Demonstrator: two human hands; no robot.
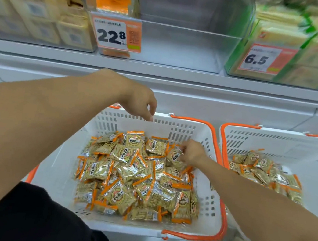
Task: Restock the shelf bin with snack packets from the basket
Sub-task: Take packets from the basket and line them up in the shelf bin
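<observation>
A white basket [201,141] with orange handles sits in front of me, filled with several small snack packets [128,172] in clear wrap with orange edges. My right hand [192,153] reaches into the basket's far right corner and pinches one packet [175,156] off the pile. Above the basket's far rim hovers my left hand [142,103], fingers hanging loosely curled, holding nothing. On the shelf above stands the clear shelf bin [182,43], mostly bare, with a few orange packets [114,2] at its left side.
A second white basket [271,137] with more packets stands to the right. Price tags 22.8 [117,34] and 6.5 [264,58] hang on the bin fronts. Neighbouring bins hold yellow boxes [37,11] left and green-yellow packs [311,44] right.
</observation>
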